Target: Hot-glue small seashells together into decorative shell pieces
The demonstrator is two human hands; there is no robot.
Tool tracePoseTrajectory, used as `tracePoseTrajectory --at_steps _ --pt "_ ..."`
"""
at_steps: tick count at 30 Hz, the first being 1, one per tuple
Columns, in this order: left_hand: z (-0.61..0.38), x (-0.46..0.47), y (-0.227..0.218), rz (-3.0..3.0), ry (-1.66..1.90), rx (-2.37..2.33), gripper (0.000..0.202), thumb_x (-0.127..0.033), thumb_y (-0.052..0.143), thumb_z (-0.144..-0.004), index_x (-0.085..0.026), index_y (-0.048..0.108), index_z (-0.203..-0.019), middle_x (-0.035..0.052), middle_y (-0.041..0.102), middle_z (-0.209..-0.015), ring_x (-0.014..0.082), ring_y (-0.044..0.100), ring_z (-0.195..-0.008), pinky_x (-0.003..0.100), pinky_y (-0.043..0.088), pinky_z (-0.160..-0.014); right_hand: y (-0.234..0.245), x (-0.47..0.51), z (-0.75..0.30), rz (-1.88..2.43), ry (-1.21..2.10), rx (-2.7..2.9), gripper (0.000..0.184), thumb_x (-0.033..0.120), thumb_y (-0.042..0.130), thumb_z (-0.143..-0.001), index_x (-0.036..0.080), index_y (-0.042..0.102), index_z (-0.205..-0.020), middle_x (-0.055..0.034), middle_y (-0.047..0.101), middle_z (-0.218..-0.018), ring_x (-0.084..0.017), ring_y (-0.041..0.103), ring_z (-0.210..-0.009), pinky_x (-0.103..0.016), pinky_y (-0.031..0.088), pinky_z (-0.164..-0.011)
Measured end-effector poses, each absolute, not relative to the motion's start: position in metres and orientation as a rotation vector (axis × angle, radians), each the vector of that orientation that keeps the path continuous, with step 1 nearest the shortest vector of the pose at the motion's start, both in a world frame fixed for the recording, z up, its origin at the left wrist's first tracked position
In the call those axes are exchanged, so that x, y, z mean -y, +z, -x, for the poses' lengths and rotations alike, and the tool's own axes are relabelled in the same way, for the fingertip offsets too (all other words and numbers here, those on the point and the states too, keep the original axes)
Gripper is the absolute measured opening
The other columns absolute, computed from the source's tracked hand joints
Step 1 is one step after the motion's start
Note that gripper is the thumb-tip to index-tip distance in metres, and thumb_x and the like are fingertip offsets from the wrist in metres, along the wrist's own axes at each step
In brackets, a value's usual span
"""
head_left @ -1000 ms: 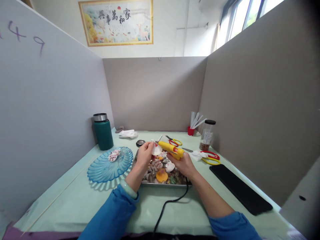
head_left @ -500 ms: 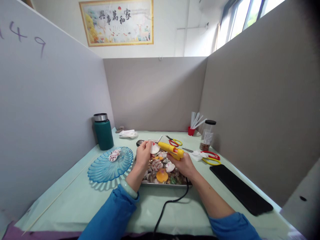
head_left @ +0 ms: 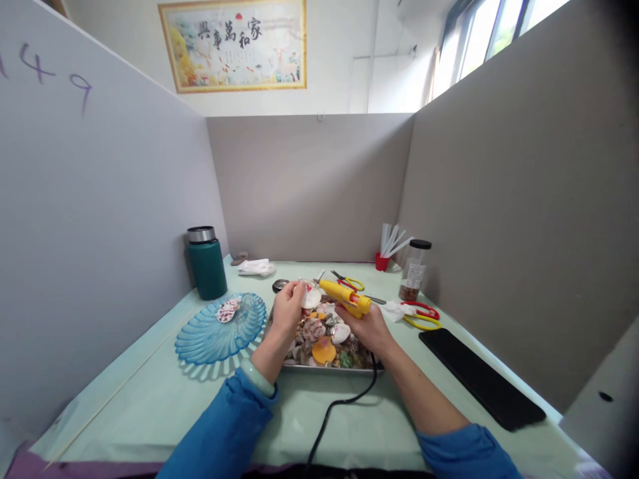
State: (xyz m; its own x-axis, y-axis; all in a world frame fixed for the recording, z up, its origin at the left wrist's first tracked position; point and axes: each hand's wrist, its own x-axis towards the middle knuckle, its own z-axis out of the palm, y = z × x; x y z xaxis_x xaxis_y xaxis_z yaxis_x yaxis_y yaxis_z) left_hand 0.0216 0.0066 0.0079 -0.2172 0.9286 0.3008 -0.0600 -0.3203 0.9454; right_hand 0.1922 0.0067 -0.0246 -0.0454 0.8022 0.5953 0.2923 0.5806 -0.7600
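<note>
My left hand [head_left: 289, 307] pinches a white shell [head_left: 312, 297] with a small red mark on it. In my right hand [head_left: 367, 327] is a yellow hot glue gun [head_left: 345, 297], its nozzle pointing left at the shell's upper edge. I cannot tell whether the nozzle touches the shell. A black cord [head_left: 344, 402] runs from below the right hand to the table's near edge. Under both hands lies a metal tray [head_left: 329, 370] full of mixed shells, among them an orange scallop shell [head_left: 324, 350]. A blue scalloped glass plate [head_left: 210, 339] at the left bears a speckled shell piece [head_left: 229, 310].
A green bottle [head_left: 206, 266] stands back left, near white tissue [head_left: 256, 267]. Back right are a red cup [head_left: 382, 262] of white glue sticks, a black-lidded jar [head_left: 414, 274] and red-yellow scissors [head_left: 423, 314]. A black phone-like slab [head_left: 479, 378] lies right. Grey partitions [head_left: 309, 186] enclose the table.
The glue gun has shifted slightly right and up, its nozzle drawing back a little from the shell. The white shell has tilted slightly, showing more of its face. The left hand stays nearly in place.
</note>
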Motion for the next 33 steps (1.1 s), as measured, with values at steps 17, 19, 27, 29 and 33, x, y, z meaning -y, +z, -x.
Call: tracePoseTrajectory --at_steps 17,19,27,29,33 --pt "-0.0219 -0.0075 0.0025 -1.468 1.679 -1.196 0.027 -0.043 0.057 -0.078 -0.017 0.064 -0.076 -0.001 0.059 -0.057 0.0101 0.049 -0.042 0.019 0.032 -0.037 -0.0265 -0.0083 -0.1921 0.946 0.59 1.63 0.027 0.038 0.063 -0.077 0.012 0.067 -0.084 -0.0046 0.066 -0.072 -0.016 0.058 -0.061 -0.026 0.046 -0.056" --pt "-0.0211 -0.0091 0.0019 -1.393 1.692 -1.185 0.026 -0.043 0.057 -0.077 -0.017 0.064 -0.076 -0.0013 0.058 -0.056 0.0098 0.048 -0.041 0.019 0.033 -0.037 -0.0259 -0.0075 -0.192 0.956 0.579 1.627 0.027 0.038 0.063 -0.076 0.012 0.067 -0.082 -0.0045 0.065 -0.071 -0.016 0.058 -0.06 -0.025 0.046 -0.055" --pt "-0.018 -0.0122 0.0007 -1.334 1.666 -1.215 0.032 -0.046 0.055 -0.077 -0.015 0.063 -0.08 -0.0023 0.057 -0.053 0.0088 0.046 -0.037 0.019 0.033 -0.036 -0.0239 -0.0066 -0.1924 0.934 0.59 1.64 0.027 0.038 0.064 -0.076 0.011 0.067 -0.082 -0.0049 0.067 -0.072 -0.017 0.059 -0.061 -0.025 0.047 -0.055" --pt "-0.0183 -0.012 0.0008 -1.345 1.654 -1.228 0.033 -0.047 0.054 -0.078 -0.015 0.062 -0.08 -0.0024 0.057 -0.053 0.0085 0.045 -0.036 0.019 0.032 -0.035 -0.0255 -0.0079 -0.1929 0.922 0.584 1.647 0.028 0.038 0.064 -0.076 0.012 0.067 -0.083 -0.005 0.067 -0.074 -0.017 0.06 -0.063 -0.025 0.048 -0.056" --pt "-0.0199 -0.0112 0.0014 -1.361 1.622 -1.215 0.032 -0.047 0.053 -0.078 -0.016 0.06 -0.079 -0.0026 0.056 -0.055 0.0084 0.045 -0.038 0.018 0.034 -0.035 -0.0291 -0.0102 -0.1933 0.93 0.556 1.656 0.028 0.039 0.064 -0.076 0.012 0.067 -0.084 -0.0051 0.067 -0.075 -0.018 0.061 -0.064 -0.026 0.048 -0.058"
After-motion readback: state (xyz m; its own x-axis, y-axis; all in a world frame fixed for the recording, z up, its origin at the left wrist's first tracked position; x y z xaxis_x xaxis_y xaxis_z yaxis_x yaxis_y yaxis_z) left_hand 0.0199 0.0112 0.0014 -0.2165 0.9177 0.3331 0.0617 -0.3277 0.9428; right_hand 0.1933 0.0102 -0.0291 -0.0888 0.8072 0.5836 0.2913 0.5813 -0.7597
